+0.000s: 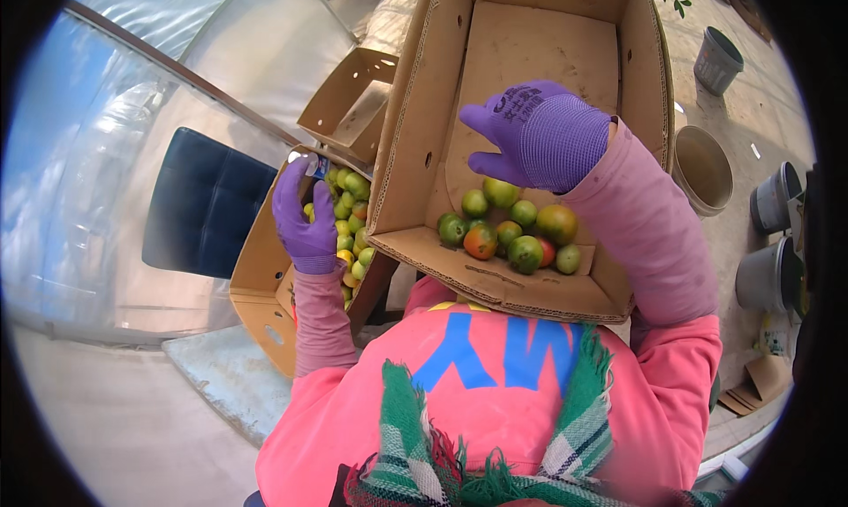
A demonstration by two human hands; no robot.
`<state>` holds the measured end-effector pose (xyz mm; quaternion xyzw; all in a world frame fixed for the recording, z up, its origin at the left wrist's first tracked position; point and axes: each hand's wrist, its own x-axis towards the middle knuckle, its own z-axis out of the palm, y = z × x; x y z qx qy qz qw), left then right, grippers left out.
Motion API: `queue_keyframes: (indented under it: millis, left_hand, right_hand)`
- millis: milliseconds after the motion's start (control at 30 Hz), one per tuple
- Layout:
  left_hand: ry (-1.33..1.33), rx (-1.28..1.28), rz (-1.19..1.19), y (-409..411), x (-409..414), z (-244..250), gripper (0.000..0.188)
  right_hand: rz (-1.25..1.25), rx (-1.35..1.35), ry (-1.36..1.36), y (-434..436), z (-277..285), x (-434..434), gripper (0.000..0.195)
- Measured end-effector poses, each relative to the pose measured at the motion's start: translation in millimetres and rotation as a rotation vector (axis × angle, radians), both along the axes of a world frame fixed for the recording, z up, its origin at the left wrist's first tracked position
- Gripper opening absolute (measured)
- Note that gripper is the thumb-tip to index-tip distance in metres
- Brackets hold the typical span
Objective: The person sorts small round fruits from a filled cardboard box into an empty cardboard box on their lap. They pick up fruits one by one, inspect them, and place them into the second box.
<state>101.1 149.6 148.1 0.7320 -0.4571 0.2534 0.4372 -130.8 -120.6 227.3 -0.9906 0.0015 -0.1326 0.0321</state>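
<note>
My left hand (pixel 306 222), in a purple work glove, is over a cardboard box (pixel 255 295) at the left that holds several green and yellowish tomatoes (pixel 344 205). Its thumb and fingers are apart. A small blue and white object (pixel 319 168) lies by its fingertips; I cannot tell what it is. My right hand (pixel 540 133), gloved alike, hovers inside a large tilted cardboard box (pixel 543 50), thumb and forefinger spread with nothing visible between them. Its palm is hidden. Below it, several green, orange and red tomatoes (pixel 510 232) have gathered at the box's near end.
A smaller cardboard box (pixel 351 103) stands behind the left one. Beside it is a dark padded seat (pixel 205 205) near the plastic sheeting (pixel 86 142). Along the right are a grey bucket (pixel 719 63), a beige bucket (pixel 705 169) and more grey buckets (pixel 762 278).
</note>
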Motion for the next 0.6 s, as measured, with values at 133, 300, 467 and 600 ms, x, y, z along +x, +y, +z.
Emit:
queue_keyframes:
  millis: [133, 300, 467, 600]
  left_hand:
    - [0.561, 0.048, 0.051, 47.8, 96.3, -80.3, 0.045]
    - [0.539, 0.561, -0.056, 80.7, 144.1, -186.7, 0.056]
    - [0.373, 0.831, 0.017, 47.9, 114.8, -216.8, 0.059]
    - [0.369, 0.941, 0.072, 47.4, 102.2, -200.4, 0.056]
  right_hand:
    - [0.017, 0.079, 0.079, 0.5, 9.9, -3.9, 0.048]
    - [-0.01, 0.231, 0.088, -4.2, 16.0, 0.0, 0.05]
    - [-0.057, 0.28, 0.011, -12.7, 8.4, -9.7, 0.049]
    - [-0.057, 0.265, 0.045, -0.2, 3.9, -24.6, 0.049]
